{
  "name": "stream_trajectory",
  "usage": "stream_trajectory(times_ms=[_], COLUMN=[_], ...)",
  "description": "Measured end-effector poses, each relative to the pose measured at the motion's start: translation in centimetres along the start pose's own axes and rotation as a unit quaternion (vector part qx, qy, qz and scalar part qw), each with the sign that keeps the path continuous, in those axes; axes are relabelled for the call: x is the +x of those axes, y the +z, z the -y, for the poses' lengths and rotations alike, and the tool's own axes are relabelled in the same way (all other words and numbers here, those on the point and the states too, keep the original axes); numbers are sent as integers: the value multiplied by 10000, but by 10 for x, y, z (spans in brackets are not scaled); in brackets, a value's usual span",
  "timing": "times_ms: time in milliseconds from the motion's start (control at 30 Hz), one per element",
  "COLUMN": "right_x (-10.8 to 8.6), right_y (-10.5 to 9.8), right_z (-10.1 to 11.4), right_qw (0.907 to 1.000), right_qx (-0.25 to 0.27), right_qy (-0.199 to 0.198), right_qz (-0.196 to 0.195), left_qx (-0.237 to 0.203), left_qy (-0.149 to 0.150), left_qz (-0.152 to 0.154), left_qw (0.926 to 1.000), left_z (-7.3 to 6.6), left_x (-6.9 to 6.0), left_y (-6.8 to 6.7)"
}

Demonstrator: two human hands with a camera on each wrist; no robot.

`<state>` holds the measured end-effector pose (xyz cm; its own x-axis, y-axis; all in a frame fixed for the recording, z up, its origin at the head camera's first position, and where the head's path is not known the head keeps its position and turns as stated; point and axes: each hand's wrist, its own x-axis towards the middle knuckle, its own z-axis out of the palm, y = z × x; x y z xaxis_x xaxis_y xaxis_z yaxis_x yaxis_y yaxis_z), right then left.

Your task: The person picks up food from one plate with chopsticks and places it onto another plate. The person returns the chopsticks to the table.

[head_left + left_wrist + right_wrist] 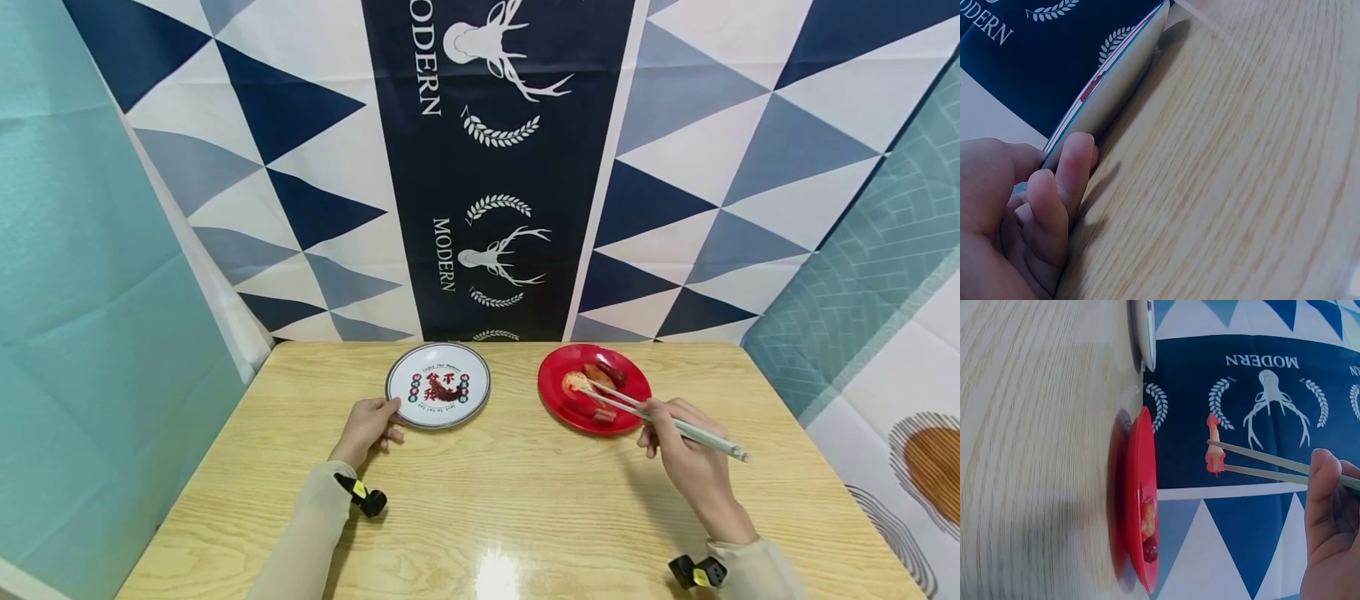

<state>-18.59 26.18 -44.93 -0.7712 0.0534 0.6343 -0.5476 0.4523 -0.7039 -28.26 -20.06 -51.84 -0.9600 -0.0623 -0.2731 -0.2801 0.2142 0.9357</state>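
Sleeves (pixel 303 529) are closest to you: pale ones, each with a black wrist camera (pixel 367 500) with a bit of yellow at the cuff. Your right hand (pixel 693 462) has a proper grip on a pair of pale green chopsticks (pixel 701 435), back ends poking out past your palm. Their tips have a pale, red-edged bit of food (pixel 1214 450) pinched between them, and your right wrist view shows it up in the air, clear of the red plate (pixel 558 408).

Your left hand (pixel 367 429) is pinching the left edge of the white plate (pixel 412 367), thumb on top of the rim, fingers under it. Can't tell if that plate is flat on the wood-grain table (pixel 480 475) or slightly raised on your side. It's got red characters printed in the middle.

The red plate is off to your right, apart from the white one. On it you've got a pinkish piece (pixel 604 414) toward the near side, then a golden-brown chunk (pixel 597 375) and a dark red piece (pixel 615 375) further back. Behind it all hangs a triangle-patterned cloth (pixel 322 167) with a navy panel (pixel 502 175) of deer heads and "MODERN" running sideways.
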Motion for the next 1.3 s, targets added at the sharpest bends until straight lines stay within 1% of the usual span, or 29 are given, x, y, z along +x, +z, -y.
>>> stream_trajectory(times_ms=[100,200,267,400,600,633,733,967,1167,1300], right_x=[1,2,2,2,3,3,4,9,12,14], right_y=[5,8,10,13,16,16,17,21,25,28], right_z=[4,14,22,30,30,27,26,36,35,34], right_qw=[10000,9998,9996,9994,9989,9989,9987,9984,9982,9979], right_qx=[44,166,249,329,418,421,442,502,540,597], right_qy=[61,120,94,54,169,167,189,48,1,60], right_qz=[18,50,71,78,119,132,170,243,275,257], left_qx=[7,10,-8,-36,1,1,-3,17,31,4], left_qy=[15,35,40,16,32,45,84,97,89,74], left_qz=[0,2,12,10,-39,-38,-13,12,-8,-8], left_qw=[10000,10000,10000,10000,10000,10000,10000,10000,10000,10000], left_z=[1,2,3,5,6,6,4,3,2,1], left_x=[0,0,-1,-2,-1,-1,-1,-1,-1,0], left_y=[-1,-1,-1,1,1,1,1,0,0,0])
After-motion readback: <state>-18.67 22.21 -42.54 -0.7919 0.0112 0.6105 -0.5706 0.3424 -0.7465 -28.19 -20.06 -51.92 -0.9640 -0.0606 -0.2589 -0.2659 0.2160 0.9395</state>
